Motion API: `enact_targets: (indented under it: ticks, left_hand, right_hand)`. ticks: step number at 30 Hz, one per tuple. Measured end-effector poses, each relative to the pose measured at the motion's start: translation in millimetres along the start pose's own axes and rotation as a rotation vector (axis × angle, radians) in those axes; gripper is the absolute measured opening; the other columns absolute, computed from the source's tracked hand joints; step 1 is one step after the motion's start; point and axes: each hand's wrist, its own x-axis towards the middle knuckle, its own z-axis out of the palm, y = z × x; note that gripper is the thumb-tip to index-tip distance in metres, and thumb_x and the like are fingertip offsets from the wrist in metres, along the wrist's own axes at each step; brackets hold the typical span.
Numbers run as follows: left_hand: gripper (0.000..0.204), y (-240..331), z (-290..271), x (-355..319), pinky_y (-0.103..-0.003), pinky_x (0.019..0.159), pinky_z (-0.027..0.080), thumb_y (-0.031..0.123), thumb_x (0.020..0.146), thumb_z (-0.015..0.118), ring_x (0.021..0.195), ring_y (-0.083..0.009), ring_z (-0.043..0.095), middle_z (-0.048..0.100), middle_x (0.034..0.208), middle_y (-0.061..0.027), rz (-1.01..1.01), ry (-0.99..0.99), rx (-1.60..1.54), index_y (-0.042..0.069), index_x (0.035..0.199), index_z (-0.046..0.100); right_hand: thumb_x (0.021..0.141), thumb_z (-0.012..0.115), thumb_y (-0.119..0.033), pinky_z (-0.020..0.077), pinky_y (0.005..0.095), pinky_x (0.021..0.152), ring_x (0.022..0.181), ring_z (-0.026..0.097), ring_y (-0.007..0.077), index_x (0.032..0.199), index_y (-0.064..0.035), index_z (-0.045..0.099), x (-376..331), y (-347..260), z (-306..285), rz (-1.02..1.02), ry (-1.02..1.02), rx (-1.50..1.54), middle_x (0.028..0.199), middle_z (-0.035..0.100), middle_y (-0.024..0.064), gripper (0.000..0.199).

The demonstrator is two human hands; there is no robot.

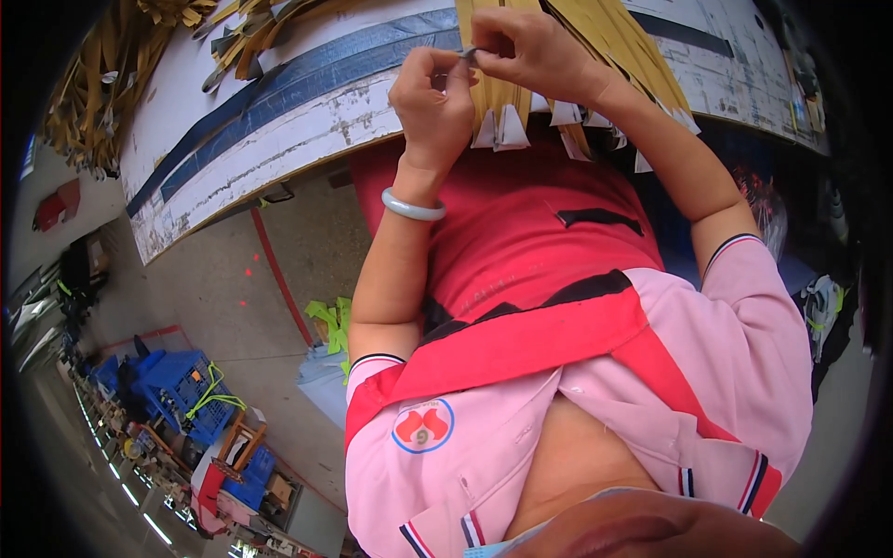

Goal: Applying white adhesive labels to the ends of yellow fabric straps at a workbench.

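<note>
My left hand (433,104), with a pale bangle (412,205) on its wrist, is closed in a pinch at the table's near edge. Its fingertips meet those of my right hand (532,54), also pinched, on a small grey piece (469,53) whose kind I cannot make out. Directly below the hands lie long mustard-yellow fabric strips (609,46), their white-tipped ends (510,128) hanging over the edge. Most of the grey piece is hidden by my fingers.
The worn white table (307,116) carries blue tape bands (270,93). More strips are piled at the far left (102,79), some hanging off the side. Blue crates (191,391) stand on the floor at lower left. A red apron (539,228) touches the table area.
</note>
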Motion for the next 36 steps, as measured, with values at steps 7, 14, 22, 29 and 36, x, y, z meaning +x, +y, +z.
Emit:
enact_targets:
  ticks: [7, 14, 22, 29, 36]
  left_hand:
    - [0.021, 19, -15, 7, -0.027, 0.072, 0.061, -0.002, 0.092, 0.064, 0.079, -0.0140, 0.068, 0.066, 0.094, -0.0073, -0.130, -0.118, -0.221, -0.002, 0.113, 0.060]
    - [0.010, 3, -28, 13, -0.023, 0.062, 0.052, -0.007, 0.089, 0.063, 0.076, -0.0113, 0.067, 0.065, 0.087, -0.0046, 0.128, -0.249, 0.139, -0.001, 0.096, 0.068]
    - [0.005, -2, -38, 14, -0.024, 0.057, 0.048, -0.003, 0.089, 0.065, 0.063, -0.0121, 0.063, 0.059, 0.073, -0.0064, 0.175, -0.194, 0.276, -0.001, 0.089, 0.060]
    - [0.008, 5, -29, 11, -0.044, 0.061, 0.047, 0.006, 0.088, 0.065, 0.073, -0.0383, 0.059, 0.059, 0.083, -0.0140, 0.181, -0.320, 0.366, 0.003, 0.089, 0.057]
    - [0.005, -4, -64, 28, -0.033, 0.057, 0.052, 0.007, 0.095, 0.062, 0.066, -0.0202, 0.068, 0.066, 0.087, -0.0087, -0.033, -0.121, 0.145, 0.003, 0.093, 0.061]
  right_hand:
    - [0.091, 0.066, -0.006, 0.0516, 0.0257, 0.064, 0.072, 0.064, 0.0111, 0.100, 0.0007, 0.067, -6, 15, 19, -0.170, 0.271, 0.280, 0.085, 0.067, 0.0074, 0.012]
    - [0.100, 0.059, -0.023, 0.0511, 0.0239, 0.062, 0.067, 0.061, 0.0100, 0.102, -0.0020, 0.065, -12, 8, -9, 0.632, 0.045, 0.517, 0.083, 0.064, 0.0038, 0.022]
    - [0.098, 0.060, -0.028, 0.0435, 0.0228, 0.051, 0.054, 0.053, 0.0062, 0.076, -0.0058, 0.062, -5, 33, -45, 0.269, 0.259, 0.859, 0.064, 0.057, -0.0008, 0.031]
    - [0.097, 0.064, -0.041, 0.0374, 0.0192, 0.047, 0.051, 0.047, 0.0020, 0.080, -0.0079, 0.058, -19, 1, 18, 0.399, -0.098, 0.415, 0.061, 0.048, -0.0052, 0.038]
    - [0.097, 0.065, -0.032, 0.0422, 0.0201, 0.050, 0.054, 0.053, 0.0053, 0.077, -0.0085, 0.059, -5, 31, -22, 0.583, 0.144, 0.592, 0.064, 0.055, -0.0026, 0.032]
